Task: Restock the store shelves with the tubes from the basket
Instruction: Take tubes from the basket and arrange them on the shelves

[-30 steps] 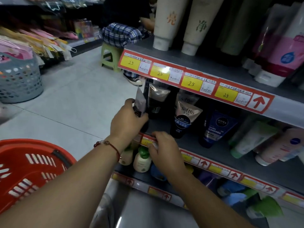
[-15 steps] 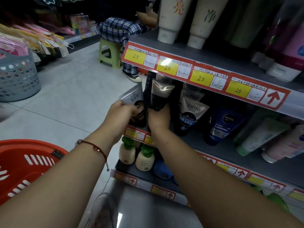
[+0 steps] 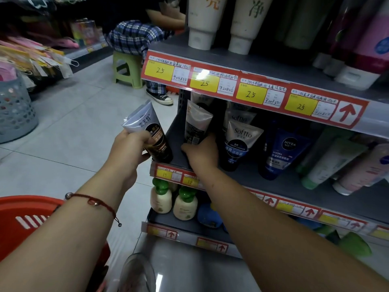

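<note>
Left grip (image 3: pixel 131 147) held grey-brown tube (image 3: pixel 150 133) tilted, just left of shelf (image 3: pixel 294 186) edge. Right grip (image 3: pixel 202 151) held base of shelved tube (image 3: pixel 196 123), upright. Basket (image 3: pixel 31 218) below-left of left grip.

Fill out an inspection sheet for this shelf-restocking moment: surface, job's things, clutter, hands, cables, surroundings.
Surface: grey middle shelf, red price strip along its front edge.
Job's things: silver-and-brown tube held off the shelf's left end; matching tube standing cap-down on the shelf; red basket at lower left.
Clutter: Softto tube and Nivea tube further right; cream bottles on the shelf below.
Hands: left hand grips the held tube; right hand holds the shelved tube's base.
Cables: nothing seen.
Surroundings: tiled floor, green stool with a seated person, grey basket.
</note>
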Demonstrator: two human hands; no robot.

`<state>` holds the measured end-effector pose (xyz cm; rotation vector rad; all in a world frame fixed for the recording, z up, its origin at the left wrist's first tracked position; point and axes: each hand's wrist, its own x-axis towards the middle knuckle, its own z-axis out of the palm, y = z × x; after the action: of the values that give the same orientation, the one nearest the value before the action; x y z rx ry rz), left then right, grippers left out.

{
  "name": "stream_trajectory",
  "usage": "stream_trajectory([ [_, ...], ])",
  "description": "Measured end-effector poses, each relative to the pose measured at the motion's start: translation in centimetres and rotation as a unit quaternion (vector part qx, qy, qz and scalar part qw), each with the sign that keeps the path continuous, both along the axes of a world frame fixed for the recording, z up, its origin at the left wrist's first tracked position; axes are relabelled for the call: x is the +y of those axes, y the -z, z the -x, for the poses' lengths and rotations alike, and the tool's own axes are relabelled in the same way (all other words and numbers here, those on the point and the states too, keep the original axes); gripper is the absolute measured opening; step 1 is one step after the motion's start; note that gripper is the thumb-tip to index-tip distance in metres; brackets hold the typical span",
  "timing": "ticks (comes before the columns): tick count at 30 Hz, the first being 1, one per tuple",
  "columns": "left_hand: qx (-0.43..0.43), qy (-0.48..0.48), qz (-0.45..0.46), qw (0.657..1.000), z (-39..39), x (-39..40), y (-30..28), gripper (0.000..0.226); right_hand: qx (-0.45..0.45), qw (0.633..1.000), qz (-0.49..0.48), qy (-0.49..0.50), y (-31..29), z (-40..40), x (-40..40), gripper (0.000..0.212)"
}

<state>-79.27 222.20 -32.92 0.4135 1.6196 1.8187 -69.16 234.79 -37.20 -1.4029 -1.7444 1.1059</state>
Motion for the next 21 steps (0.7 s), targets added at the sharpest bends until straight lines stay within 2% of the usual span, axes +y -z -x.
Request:
stream_trajectory([
  [3,-0.004,0.002,-0.003,1.0,-0.1,-0.2,0.0,0.046,-0.006,1.0,0.005,-0.021,-0.1,-0.4,0.0,0.048],
  [8,-0.002,0.002,0.001,1.0,-0.3,0.0,-0.1,0.03,-0.145,0.988,-0.034,-0.045,0.0,0.1,-0.2,0.074],
  [10,-0.005,-0.002,-0.001,1.0,-0.2,0.1,-0.2,0.028,-0.187,0.979,-0.033,-0.073,-0.1,0.2,-0.3,0.066],
  [13,-0.007,-0.006,-0.006,1.0,-0.4,0.1,-0.3,0.027,-0.176,0.98,-0.033,-0.085,-0.2,-0.2,-0.1,0.044],
  [17,-0.004,-0.003,-0.003,1.0,-0.8,0.2,-0.4,0.023,-0.177,0.983,-0.008,-0.043,-0.6,0.1,0.6,0.057],
  [21,0.014,0.018,0.001,1.0,-1.1,0.3,-0.6,0.025,-0.206,0.978,0.014,-0.028,-1.1,1.1,1.3,0.061],
])
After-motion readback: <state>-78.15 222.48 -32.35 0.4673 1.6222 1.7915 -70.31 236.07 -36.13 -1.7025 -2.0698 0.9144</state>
